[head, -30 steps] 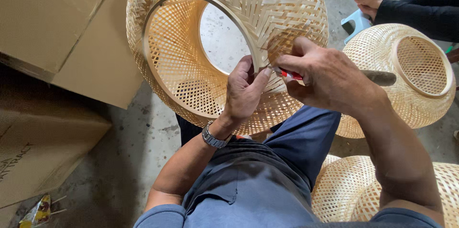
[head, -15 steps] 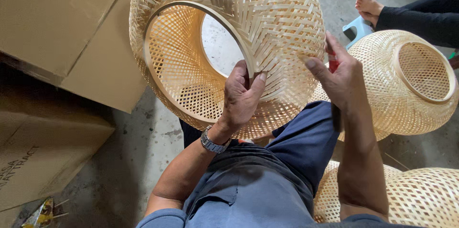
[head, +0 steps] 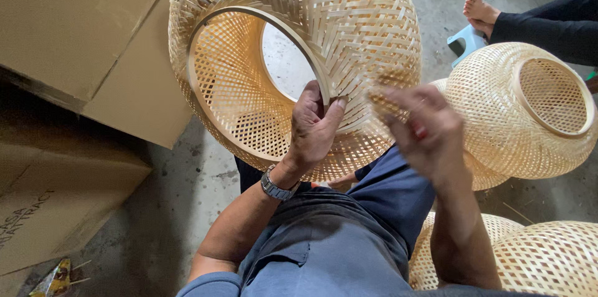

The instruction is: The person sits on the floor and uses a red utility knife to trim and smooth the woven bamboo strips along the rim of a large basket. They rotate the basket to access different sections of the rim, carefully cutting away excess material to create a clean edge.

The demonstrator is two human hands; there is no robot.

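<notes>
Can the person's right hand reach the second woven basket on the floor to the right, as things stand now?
Probably yes. The right hand is at the outer wall of the large woven basket on the lap, and the second woven basket lies just beyond it, with nothing between. The hand is blurred, and something red shows in it.

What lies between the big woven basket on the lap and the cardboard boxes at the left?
In the head view, only bare grey concrete floor lies between the woven basket and the cardboard boxes.
</notes>
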